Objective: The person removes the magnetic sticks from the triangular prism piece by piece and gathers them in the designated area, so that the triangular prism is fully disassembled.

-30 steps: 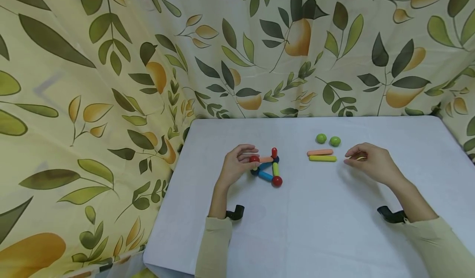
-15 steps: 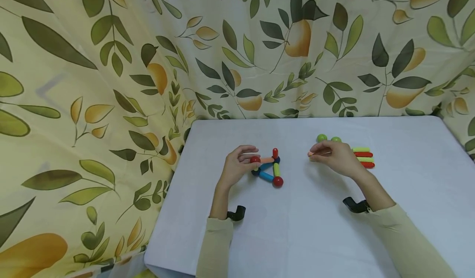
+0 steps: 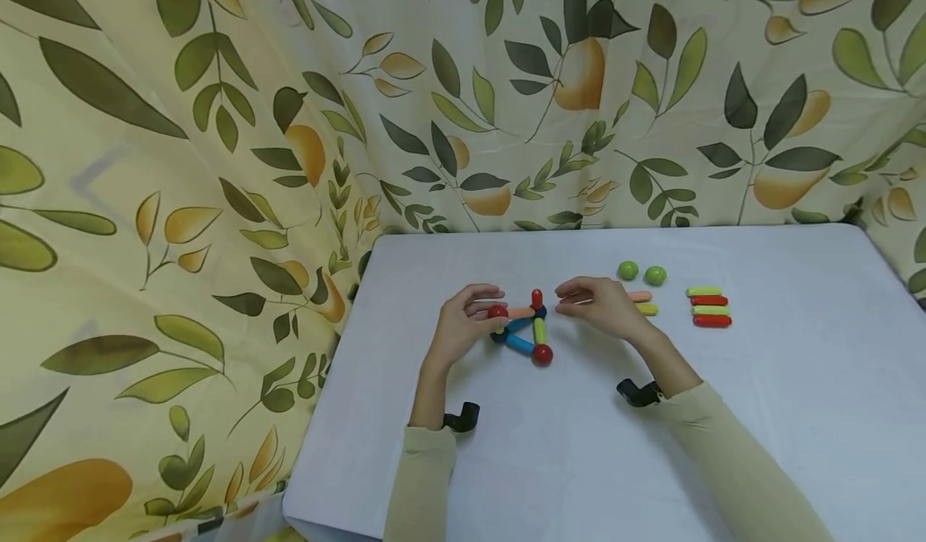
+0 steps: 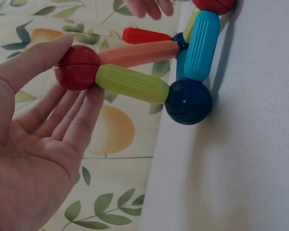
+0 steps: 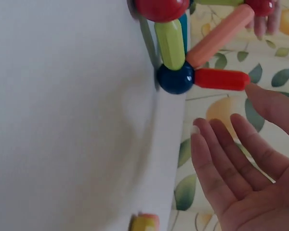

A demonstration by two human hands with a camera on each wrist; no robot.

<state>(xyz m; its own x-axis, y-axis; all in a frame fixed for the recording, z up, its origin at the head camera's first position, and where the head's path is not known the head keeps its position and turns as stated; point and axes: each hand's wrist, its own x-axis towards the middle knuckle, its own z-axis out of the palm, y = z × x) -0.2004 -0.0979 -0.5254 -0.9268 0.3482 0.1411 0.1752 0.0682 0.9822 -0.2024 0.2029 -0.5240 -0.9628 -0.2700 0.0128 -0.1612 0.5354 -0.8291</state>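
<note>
My left hand (image 3: 463, 322) pinches a red ball (image 4: 77, 70) between thumb and fingertips. This ball tops a small frame of magnetic sticks and balls on the table. From it, a yellow-green stick (image 4: 132, 84) runs down to a dark blue ball (image 4: 188, 102), and an orange stick (image 4: 139, 53) slopes to another. On that second dark blue ball (image 5: 176, 78) a red stick (image 5: 221, 79) stands up. Blue sticks and a second red ball (image 3: 542, 355) complete the base outline. Just right of the red stick, my right hand (image 3: 604, 307) holds nothing, its fingers loosely extended.
Right of the right hand lie an orange stick (image 3: 640, 296) and a yellow stick (image 3: 647, 310), partly hidden. Two green balls (image 3: 641, 272) sit behind them. Farther right is a row of yellow-green and red sticks (image 3: 710, 307). A patterned curtain hangs behind the white table (image 3: 579, 461).
My right hand has moved left, from beside the row of sticks, past the orange and yellow sticks, to near the frame. My left hand stays on the red ball.
</note>
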